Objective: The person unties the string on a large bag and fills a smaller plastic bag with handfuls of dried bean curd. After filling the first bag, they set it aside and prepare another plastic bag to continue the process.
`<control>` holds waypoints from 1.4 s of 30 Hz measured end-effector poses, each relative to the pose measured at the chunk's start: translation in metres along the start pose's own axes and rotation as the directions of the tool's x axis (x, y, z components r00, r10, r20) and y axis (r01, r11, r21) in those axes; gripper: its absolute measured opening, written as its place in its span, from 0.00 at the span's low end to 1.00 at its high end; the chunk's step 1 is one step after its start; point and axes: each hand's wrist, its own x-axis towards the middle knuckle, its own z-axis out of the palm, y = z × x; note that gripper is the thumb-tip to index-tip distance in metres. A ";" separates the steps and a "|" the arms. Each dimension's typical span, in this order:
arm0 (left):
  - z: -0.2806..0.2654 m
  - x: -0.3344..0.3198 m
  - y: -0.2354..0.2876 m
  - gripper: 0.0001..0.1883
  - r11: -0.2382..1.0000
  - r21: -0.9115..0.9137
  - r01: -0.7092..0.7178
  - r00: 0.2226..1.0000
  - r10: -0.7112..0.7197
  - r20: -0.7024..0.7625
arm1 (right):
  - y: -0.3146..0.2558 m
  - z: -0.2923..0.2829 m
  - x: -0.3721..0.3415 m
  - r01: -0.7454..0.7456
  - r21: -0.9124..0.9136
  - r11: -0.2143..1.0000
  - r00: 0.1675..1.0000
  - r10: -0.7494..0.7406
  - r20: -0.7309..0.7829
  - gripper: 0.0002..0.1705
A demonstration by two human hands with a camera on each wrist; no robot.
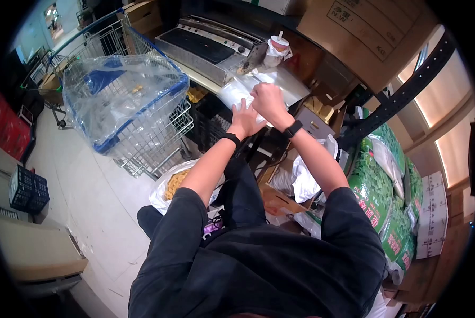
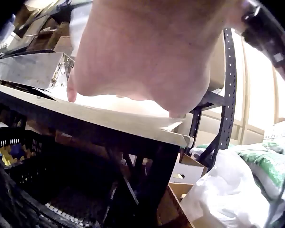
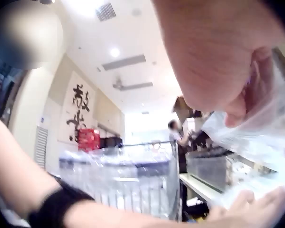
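On the work table's corner lies a stack of clear plastic bags. My left hand rests on it with fingers spread, and the left wrist view shows this hand's underside at the table edge. Just beside and above, my right hand has its fingers curled and pinches clear plastic. In the right wrist view, that plastic bag spreads out from under the curled right hand. The left fingers lie flat on the plastic below.
A metal wrapping machine stands behind, with a lidded cup to its right. A plastic-lined shopping cart is at left. Green sacks and a black shelf post stand at right. A black crate sits under the table.
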 end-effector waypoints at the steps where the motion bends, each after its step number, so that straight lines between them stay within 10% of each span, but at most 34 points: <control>1: -0.003 -0.001 -0.002 0.45 1.000 -0.007 -0.006 1.000 0.006 0.004 | -0.009 -0.019 -0.003 0.000 0.002 1.000 1.000 0.000 -0.002 0.06; 9: 0.003 -0.008 -0.012 0.45 0.998 -0.052 -0.043 0.998 0.040 -0.058 | -0.026 -0.161 -0.055 -0.302 0.561 0.771 0.903 0.420 -0.092 0.12; 12: 0.002 -0.040 -0.024 0.32 0.972 -0.178 -0.152 0.941 0.088 -0.327 | -0.037 -0.188 -0.087 -0.246 0.708 0.662 0.909 0.412 -0.069 0.10; 17: -0.083 -0.187 -0.028 0.05 0.880 -0.475 -0.032 0.857 -0.220 -0.465 | -0.076 -0.195 -0.125 -0.196 0.710 0.676 0.945 0.323 -0.046 0.19; 21: -0.136 -0.272 0.012 0.14 0.472 -0.881 -0.035 0.899 -0.370 -0.234 | -0.113 -0.156 -0.129 -0.175 0.751 0.636 0.979 0.195 0.063 0.22; 27: -0.105 -0.265 0.007 0.45 0.240 -0.964 -0.111 0.878 -0.431 -0.208 | -0.126 -0.121 -0.117 -0.166 0.893 0.417 0.959 0.278 0.049 0.22; 28: -0.110 -0.263 0.008 0.54 -0.010 -0.993 -0.120 0.931 -0.349 -0.109 | -0.128 -0.121 -0.118 -0.149 0.900 0.409 0.970 0.237 0.053 0.22; 29: -0.113 -0.257 0.012 0.54 -0.010 -0.993 -0.119 0.941 -0.321 -0.110 | -0.130 -0.123 -0.118 -0.134 0.905 0.403 0.978 0.199 0.056 0.22; 35: -0.149 -0.177 0.039 0.62 -0.293 -0.941 -0.171 0.973 0.101 -0.208 | -0.132 -0.149 -0.099 0.195 0.654 0.731 0.978 -0.096 -0.184 0.24; 42: -0.178 -0.056 0.061 0.39 -0.545 -0.795 -0.267 0.932 0.063 -0.357 | -0.064 -0.119 -0.041 0.185 0.405 0.895 0.954 -0.064 -0.294 0.24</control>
